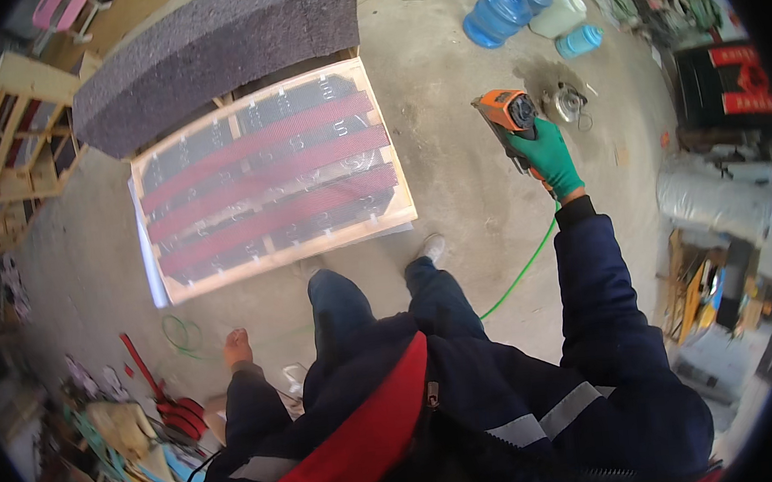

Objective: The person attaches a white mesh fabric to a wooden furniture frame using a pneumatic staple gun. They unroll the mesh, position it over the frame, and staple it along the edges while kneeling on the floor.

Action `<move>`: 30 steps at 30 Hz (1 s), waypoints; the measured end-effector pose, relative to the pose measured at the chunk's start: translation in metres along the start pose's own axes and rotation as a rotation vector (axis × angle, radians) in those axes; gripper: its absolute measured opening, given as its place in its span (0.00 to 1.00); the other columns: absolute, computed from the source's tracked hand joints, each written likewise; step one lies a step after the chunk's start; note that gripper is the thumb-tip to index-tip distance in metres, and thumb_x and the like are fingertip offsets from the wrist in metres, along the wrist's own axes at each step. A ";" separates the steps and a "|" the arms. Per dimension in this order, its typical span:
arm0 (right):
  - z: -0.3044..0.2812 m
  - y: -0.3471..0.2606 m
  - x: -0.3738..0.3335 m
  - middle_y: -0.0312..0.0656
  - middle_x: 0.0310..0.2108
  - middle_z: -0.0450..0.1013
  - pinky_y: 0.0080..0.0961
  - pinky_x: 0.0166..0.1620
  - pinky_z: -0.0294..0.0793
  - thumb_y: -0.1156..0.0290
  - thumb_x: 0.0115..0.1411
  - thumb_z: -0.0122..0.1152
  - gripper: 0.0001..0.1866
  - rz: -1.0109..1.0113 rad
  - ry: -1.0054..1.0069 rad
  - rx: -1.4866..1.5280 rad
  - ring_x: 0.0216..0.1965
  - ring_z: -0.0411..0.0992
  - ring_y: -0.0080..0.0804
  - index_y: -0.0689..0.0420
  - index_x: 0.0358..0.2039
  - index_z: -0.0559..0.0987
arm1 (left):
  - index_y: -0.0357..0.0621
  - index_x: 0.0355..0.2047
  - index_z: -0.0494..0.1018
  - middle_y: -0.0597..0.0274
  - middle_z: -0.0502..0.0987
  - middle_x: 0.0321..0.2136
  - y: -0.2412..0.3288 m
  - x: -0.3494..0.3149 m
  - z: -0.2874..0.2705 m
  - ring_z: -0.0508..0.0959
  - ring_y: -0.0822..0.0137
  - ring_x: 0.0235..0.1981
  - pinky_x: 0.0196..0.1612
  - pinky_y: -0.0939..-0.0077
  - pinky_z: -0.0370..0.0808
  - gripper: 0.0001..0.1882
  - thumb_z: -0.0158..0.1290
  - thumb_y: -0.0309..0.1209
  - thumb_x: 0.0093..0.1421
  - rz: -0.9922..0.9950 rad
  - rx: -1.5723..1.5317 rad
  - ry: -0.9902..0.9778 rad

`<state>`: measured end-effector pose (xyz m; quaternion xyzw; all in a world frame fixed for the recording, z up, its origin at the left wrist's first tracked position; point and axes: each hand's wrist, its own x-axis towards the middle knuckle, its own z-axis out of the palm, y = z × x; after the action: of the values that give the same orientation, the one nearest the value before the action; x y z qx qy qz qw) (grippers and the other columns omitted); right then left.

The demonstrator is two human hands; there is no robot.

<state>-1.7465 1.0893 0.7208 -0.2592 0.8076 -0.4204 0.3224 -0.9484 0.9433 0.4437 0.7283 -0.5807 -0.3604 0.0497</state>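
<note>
My right hand (pixel 546 155), in a green glove, grips an orange and black pneumatic stapler (pixel 506 113) held out over the concrete floor, to the right of a wooden frame. A green hose (pixel 524 270) runs from the tool down behind my leg. The wooden frame (pixel 271 182) lies flat on the floor ahead of my feet, strung with dark red and grey webbing bands under a clear film. My left hand (pixel 236 348) is bare, hangs by my left side with the fingers curled, and holds nothing I can see.
A grey felt-covered panel (pixel 213 49) leans beyond the frame. Bare wooden frames (pixel 10 145) stand at far left. Blue water jugs (pixel 512 5) and a white canister lie at top right. Scraps and tools (pixel 144 418) clutter the lower left; boxes and a foil-wrapped roll (pixel 713 203) sit at right.
</note>
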 end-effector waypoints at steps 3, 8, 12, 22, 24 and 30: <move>-0.006 -0.004 0.060 0.36 0.24 0.78 0.22 0.23 0.68 0.59 0.61 0.71 0.15 -0.013 -0.128 -0.112 0.19 0.70 0.19 0.60 0.36 0.84 | 0.37 0.49 0.82 0.49 0.86 0.44 0.005 -0.067 0.054 0.84 0.57 0.48 0.54 0.62 0.78 0.19 0.59 0.39 0.67 -0.083 -0.080 0.050; 0.013 -0.006 0.176 0.45 0.24 0.79 0.29 0.30 0.75 0.62 0.59 0.71 0.18 -0.347 -0.268 -0.586 0.22 0.75 0.31 0.62 0.43 0.85 | 0.36 0.48 0.81 0.43 0.84 0.46 0.065 -0.075 0.174 0.83 0.47 0.50 0.55 0.59 0.78 0.19 0.57 0.40 0.68 -0.098 -0.174 -0.110; 0.048 0.008 0.270 0.52 0.25 0.78 0.36 0.36 0.75 0.62 0.59 0.71 0.21 -0.391 -0.409 -0.746 0.26 0.77 0.40 0.62 0.49 0.83 | 0.41 0.44 0.82 0.45 0.83 0.44 0.165 -0.033 0.290 0.81 0.41 0.48 0.51 0.53 0.78 0.16 0.54 0.40 0.69 0.235 -0.076 -0.239; 0.145 0.196 0.475 0.35 0.25 0.79 0.21 0.25 0.71 0.59 0.60 0.71 0.15 0.013 -0.710 -0.555 0.20 0.72 0.19 0.60 0.38 0.84 | 0.44 0.38 0.81 0.50 0.80 0.39 0.431 0.069 0.578 0.80 0.43 0.42 0.45 0.51 0.77 0.07 0.61 0.32 0.61 0.170 -0.259 -0.114; 0.164 0.235 0.513 0.35 0.25 0.79 0.21 0.24 0.70 0.60 0.60 0.71 0.15 0.071 -0.743 -0.544 0.20 0.72 0.19 0.60 0.38 0.84 | 0.44 0.42 0.78 0.48 0.77 0.44 0.465 0.113 0.628 0.78 0.42 0.47 0.48 0.49 0.75 0.11 0.62 0.32 0.61 0.144 -0.200 0.093; 0.155 0.316 0.537 0.36 0.30 0.80 0.23 0.32 0.74 0.63 0.65 0.69 0.15 0.197 -0.847 -0.509 0.29 0.75 0.19 0.61 0.44 0.84 | 0.43 0.43 0.74 0.50 0.72 0.44 0.487 0.163 0.698 0.73 0.45 0.48 0.51 0.50 0.73 0.13 0.63 0.32 0.60 -0.011 -0.092 0.441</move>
<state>-2.0316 0.8016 0.2227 -0.3999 0.7033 -0.0356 0.5867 -1.7393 0.8852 0.0933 0.7897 -0.5347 -0.2188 0.2066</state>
